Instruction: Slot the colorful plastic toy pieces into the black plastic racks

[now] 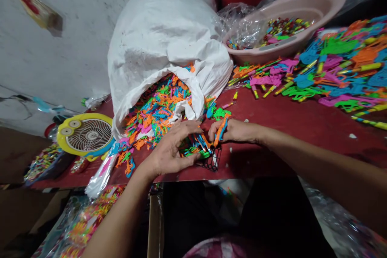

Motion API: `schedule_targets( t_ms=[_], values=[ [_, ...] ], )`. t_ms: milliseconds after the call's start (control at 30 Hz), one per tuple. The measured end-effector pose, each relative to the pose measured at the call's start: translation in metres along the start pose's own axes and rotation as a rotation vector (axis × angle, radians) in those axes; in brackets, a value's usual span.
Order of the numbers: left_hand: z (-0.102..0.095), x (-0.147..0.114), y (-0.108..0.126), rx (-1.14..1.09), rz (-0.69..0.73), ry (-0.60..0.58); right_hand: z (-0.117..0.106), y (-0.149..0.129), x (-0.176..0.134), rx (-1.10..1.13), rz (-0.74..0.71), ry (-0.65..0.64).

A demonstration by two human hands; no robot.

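My left hand (175, 145) curls around a row of small coloured plastic pieces (196, 145), in blue, orange and green, that look like parts of toy guns. They stand at a black wire rack (213, 160) near the table's front edge. My right hand (234, 130) is closed, pinching an orange plastic piece (221, 131) with blue along its side, just above the rack. Behind my hands a white woven sack (163, 28) lies on its side, its mouth spilling many similar pieces (160, 109) onto the red table (248, 109). A green piece (220, 113) lies just behind my right hand.
On the right lies a heap of coloured toy guns (335, 64) with striped tubes. A pink basin (329, 2) behind it holds small colourful parts. To the left are a yellow fan (90, 134) and a clear bag (101, 177). Packed goods (87, 221) sit below the table edge.
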State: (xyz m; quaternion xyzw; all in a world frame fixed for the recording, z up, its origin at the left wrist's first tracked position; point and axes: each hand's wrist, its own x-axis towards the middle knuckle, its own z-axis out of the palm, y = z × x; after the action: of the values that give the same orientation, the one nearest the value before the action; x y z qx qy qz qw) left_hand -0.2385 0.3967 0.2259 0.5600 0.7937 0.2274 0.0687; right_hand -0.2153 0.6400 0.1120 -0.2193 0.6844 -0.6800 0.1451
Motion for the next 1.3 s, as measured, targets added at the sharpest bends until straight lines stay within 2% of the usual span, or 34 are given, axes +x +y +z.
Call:
schedule_targets(
  t_ms=[167, 333, 433, 533, 633, 733, 833, 1000, 1133, 1300],
  values=[
    [0.004, -0.002, -0.002, -0.034, -0.09, 0.048, 0.002, -0.003, 0.005, -0.037, 0.04, -0.018],
    [0.003, -0.001, -0.002, -0.009, -0.017, 0.033, 0.007, -0.002, 0.008, -0.19, -0.021, -0.002],
    [0.003, 0.0, -0.002, -0.021, 0.012, 0.039, 0.014, 0.003, 0.009, -0.247, -0.052, 0.044],
    [0.003, 0.0, -0.002, -0.026, -0.004, 0.043, 0.023, 0.008, 0.007, -0.295, -0.107, 0.149],
    [0.003, -0.001, -0.002, -0.027, -0.015, 0.052, 0.027, 0.008, 0.003, -0.46, -0.157, 0.199],
    [0.004, -0.001, -0.001, -0.03, -0.011, 0.06, 0.026, 0.003, 0.0, -0.6, -0.127, 0.209],
    [0.003, 0.0, -0.001, -0.042, -0.003, 0.061, 0.022, 0.0, 0.0, -0.561, -0.064, 0.201],
    [0.004, 0.0, -0.003, -0.062, 0.012, 0.061, 0.017, 0.011, 0.006, -0.364, -0.081, 0.208],
    [0.004, -0.001, -0.004, -0.054, 0.009, 0.072, 0.016, 0.019, 0.009, -0.427, -0.116, 0.222],
    [0.004, -0.001, -0.005, -0.045, -0.003, 0.062, 0.016, 0.012, 0.008, -0.581, -0.082, 0.136]
  ],
)
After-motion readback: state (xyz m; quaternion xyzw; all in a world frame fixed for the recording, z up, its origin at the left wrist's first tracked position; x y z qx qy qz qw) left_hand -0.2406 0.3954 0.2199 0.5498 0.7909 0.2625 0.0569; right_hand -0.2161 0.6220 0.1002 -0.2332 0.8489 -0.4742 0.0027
